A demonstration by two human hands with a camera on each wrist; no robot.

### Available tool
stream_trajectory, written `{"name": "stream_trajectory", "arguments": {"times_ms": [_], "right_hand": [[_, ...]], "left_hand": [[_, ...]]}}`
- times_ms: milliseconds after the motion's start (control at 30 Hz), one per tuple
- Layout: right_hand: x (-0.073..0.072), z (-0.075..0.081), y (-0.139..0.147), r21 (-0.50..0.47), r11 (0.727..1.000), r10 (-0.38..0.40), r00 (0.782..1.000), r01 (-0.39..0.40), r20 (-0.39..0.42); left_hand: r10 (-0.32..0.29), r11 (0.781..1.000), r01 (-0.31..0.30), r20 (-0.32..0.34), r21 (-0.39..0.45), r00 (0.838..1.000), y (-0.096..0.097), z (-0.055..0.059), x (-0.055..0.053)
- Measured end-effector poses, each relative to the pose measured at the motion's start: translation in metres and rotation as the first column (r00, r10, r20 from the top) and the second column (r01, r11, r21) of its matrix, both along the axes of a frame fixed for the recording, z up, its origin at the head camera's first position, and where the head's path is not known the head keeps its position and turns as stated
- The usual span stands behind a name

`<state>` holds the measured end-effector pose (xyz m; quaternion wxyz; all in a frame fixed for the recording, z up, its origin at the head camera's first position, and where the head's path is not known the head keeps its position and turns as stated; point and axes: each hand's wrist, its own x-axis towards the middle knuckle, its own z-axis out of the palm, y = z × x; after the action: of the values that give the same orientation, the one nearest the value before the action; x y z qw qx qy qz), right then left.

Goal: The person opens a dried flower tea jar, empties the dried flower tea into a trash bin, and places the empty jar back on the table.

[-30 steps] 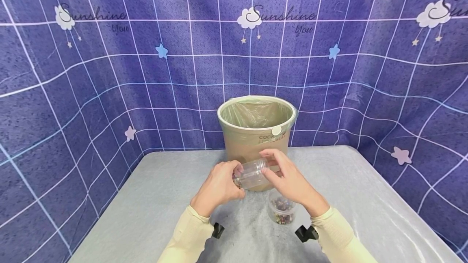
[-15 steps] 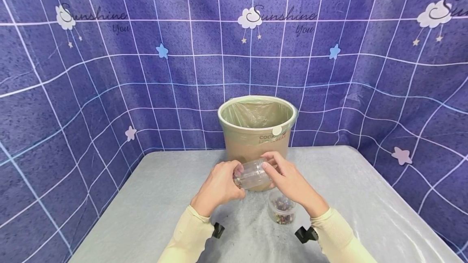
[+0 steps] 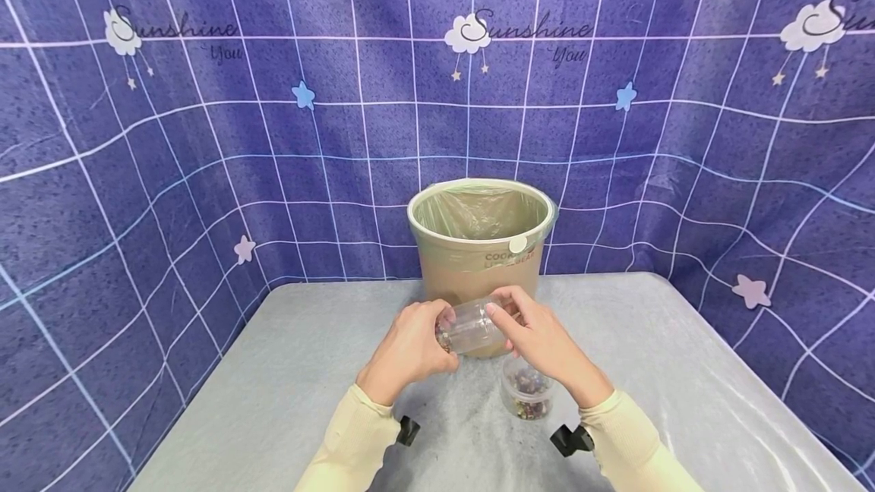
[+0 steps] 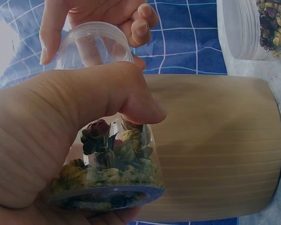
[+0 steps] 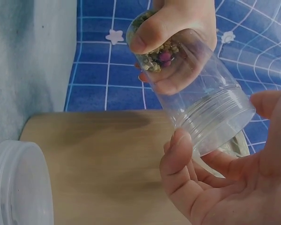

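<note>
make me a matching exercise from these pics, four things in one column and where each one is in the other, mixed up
Things:
1. jar
2. tub
3. bin
4. right hand

Places:
a. standing at the back of the table
b. at the jar's open end
c. held tilted in the left hand
d. standing on the table below the right hand

Pairs: 1-c, 2-d, 3-a, 4-b
</note>
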<state>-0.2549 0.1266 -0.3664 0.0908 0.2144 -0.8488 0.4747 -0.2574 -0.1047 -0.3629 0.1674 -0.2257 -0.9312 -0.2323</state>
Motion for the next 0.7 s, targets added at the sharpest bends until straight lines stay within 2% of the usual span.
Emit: {"name": "stream_trajectory", "arguments": {"times_ms": [333, 700], "right_hand": [[0.0008, 0.0005, -0.0007, 0.009, 1.000, -0.011, 1.000, 0.012, -0.022], [0.0014, 0.0018, -0.0003, -0.008, 1.000, 0.014, 0.999, -0.014, -0.047]], "left_hand": [[0.000, 1.000, 0.000, 0.009, 0.002, 1.000, -0.0004, 0.0007, 0.0005], [-0.008, 1.000, 0.008, 0.012, 0.003, 1.000, -0.0007, 0.0018, 0.0001]]}}
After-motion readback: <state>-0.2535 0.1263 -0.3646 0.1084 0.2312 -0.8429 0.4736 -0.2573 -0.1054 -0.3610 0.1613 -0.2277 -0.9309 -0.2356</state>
